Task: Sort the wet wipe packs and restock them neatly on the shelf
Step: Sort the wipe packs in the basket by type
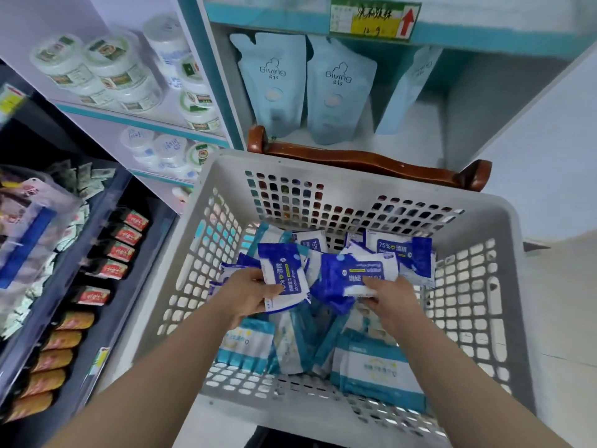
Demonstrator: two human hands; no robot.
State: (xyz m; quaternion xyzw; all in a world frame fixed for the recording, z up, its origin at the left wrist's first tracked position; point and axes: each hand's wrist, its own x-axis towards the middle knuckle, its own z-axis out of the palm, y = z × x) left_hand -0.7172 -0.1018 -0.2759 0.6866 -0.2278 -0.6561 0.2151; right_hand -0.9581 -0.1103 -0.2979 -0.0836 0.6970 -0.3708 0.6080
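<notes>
A grey perforated basket (355,176) holds a heap of wet wipe packs. Dark blue and white alcohol wipe packs lie on top, and one of them (410,250) rests against the far right wall. Teal and white packs (378,367) lie lower, toward the near side. My left hand (248,294) grips a dark blue alcohol wipe pack (284,276) by its lower left edge. My right hand (387,297) pinches another dark blue pack (352,276) by its near edge. Both hands are inside the basket, above the pile.
The basket rests on a brown wooden chair back (365,160). Behind it, a teal shelf (484,37) holds light blue "Giving" pouches (274,82) with free room at the right. White tubs (106,66) fill shelves at left. Dark snack racks (106,266) stand lower left.
</notes>
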